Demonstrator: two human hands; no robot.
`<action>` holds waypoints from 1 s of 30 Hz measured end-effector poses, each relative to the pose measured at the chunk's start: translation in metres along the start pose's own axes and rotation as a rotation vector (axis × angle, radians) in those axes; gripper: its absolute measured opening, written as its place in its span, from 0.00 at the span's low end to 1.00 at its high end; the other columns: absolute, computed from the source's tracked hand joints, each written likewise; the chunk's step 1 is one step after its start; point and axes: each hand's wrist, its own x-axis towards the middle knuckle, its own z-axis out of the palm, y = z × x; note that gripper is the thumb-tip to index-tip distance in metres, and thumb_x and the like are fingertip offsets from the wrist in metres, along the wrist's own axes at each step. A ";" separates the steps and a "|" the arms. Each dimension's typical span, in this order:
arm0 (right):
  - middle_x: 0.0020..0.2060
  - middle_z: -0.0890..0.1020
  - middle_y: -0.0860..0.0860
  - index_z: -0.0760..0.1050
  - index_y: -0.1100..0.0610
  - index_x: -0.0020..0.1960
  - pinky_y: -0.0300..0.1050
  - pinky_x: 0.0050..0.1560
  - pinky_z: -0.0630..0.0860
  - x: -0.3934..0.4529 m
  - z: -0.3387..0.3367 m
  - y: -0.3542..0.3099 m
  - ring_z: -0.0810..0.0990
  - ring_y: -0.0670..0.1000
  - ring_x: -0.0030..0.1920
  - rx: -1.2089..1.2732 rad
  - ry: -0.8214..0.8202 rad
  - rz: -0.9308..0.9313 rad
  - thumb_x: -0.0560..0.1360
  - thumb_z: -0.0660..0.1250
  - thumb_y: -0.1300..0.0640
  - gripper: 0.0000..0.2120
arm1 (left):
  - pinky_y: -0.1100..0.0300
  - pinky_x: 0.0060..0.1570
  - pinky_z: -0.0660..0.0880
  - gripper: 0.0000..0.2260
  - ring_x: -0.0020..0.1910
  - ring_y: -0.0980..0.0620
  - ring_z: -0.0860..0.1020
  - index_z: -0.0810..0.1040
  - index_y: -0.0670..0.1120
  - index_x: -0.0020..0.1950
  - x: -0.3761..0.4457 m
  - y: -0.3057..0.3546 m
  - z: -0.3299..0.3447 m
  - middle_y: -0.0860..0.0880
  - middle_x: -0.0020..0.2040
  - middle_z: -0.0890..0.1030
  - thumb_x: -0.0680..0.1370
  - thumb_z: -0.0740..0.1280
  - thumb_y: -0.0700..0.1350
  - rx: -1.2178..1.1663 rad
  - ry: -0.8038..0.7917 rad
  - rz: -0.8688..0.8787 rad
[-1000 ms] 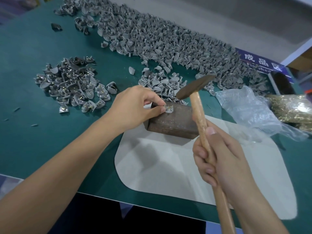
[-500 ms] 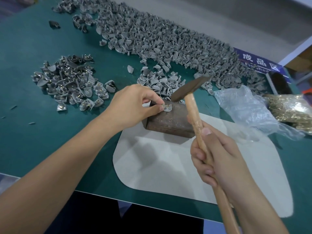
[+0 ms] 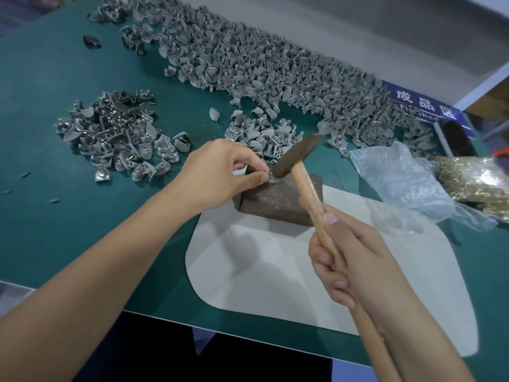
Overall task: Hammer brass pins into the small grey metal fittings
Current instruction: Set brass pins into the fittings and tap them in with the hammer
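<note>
Left hand [image 3: 220,172] pinched small grey metal fitting [image 3: 271,178] atop rusty brown steel block [image 3: 278,202], 12 o'clock of pale mat | right hand [image 3: 355,260] gripped wooden-handled hammer [image 3: 298,155], head on fitting | advice: short square taps, fingertips clear.

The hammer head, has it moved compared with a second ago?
Yes. The hammer head has come down toward the rusty metal block; earlier it hung above the block's far edge, now its face meets the fitting on top.
</note>
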 end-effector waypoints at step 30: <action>0.41 0.76 0.44 0.73 0.49 0.72 0.38 0.38 0.73 0.017 -0.052 0.032 0.80 0.44 0.40 -0.991 0.447 0.130 0.84 0.60 0.49 0.18 | 0.52 0.44 0.75 0.02 0.40 0.56 0.73 0.83 0.57 0.44 -0.003 0.006 0.005 0.55 0.36 0.73 0.76 0.74 0.52 -0.069 0.057 0.020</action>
